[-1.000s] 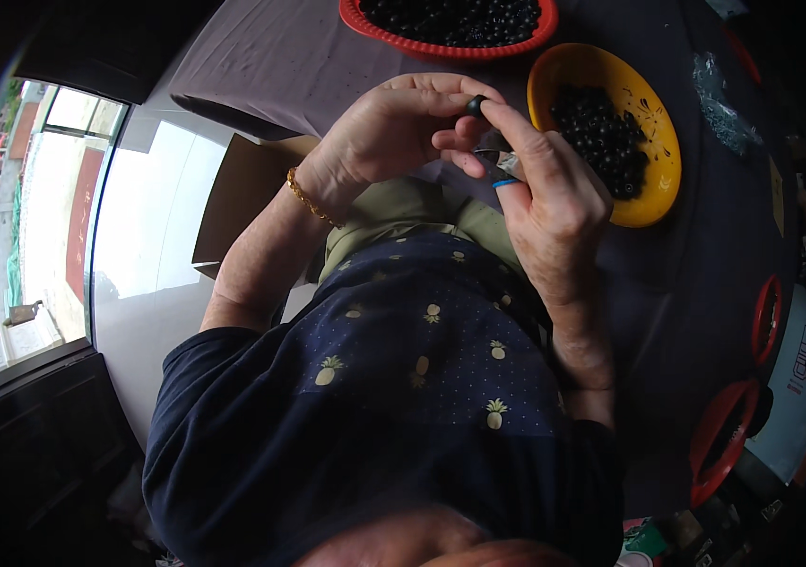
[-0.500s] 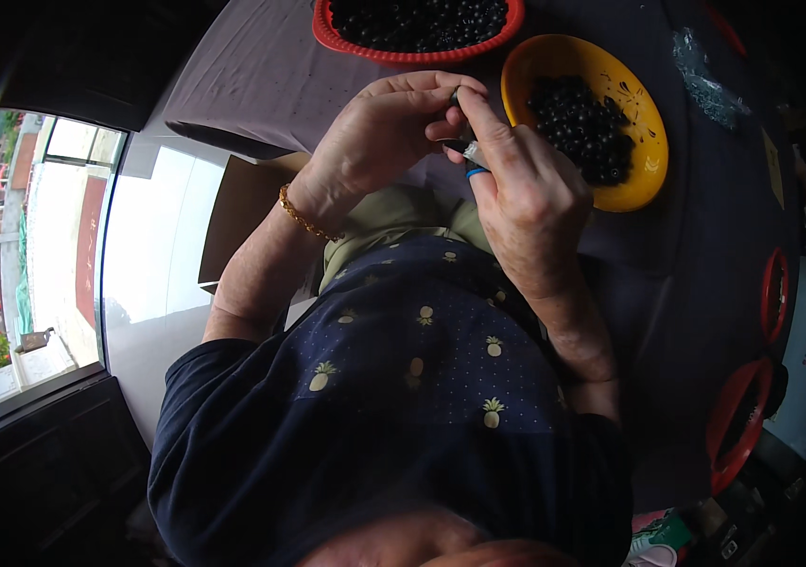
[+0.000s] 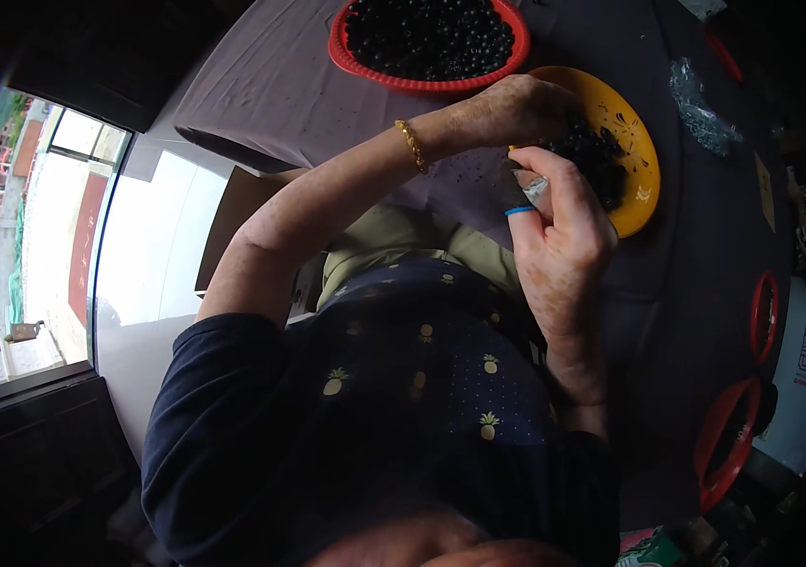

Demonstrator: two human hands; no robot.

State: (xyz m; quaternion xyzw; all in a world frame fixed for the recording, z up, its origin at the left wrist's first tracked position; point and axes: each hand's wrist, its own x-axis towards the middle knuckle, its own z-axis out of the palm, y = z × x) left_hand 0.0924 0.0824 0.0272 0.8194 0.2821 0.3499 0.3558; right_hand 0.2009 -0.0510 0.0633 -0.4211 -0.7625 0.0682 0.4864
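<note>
1. Left hand (image 3: 528, 106), one: we reach it into the yellow, smooth, oval bowl (image 3: 647, 161). Its fingertips are hidden; we cannot tell whether they pinch anything.
2. Right hand (image 3: 568, 236), one: we keep thumb and forefinger pressed about a dark, flat piece with a whitish part (image 3: 511, 186); a blue band (image 3: 519, 210) rings the thumb, probably to secure it.
3. Dark, glossy, round pieces (image 3: 609, 180): too many to count, heaped in the yellow bowl, which presumably sits beside our hands for short reach.
4. Red, ridged-rim bowl (image 3: 431, 85), one: filled with similar pieces, likely set farther off as a larger store.
5. Crumpled, clear plastic bag (image 3: 701, 109), one: right of the yellow bowl.
</note>
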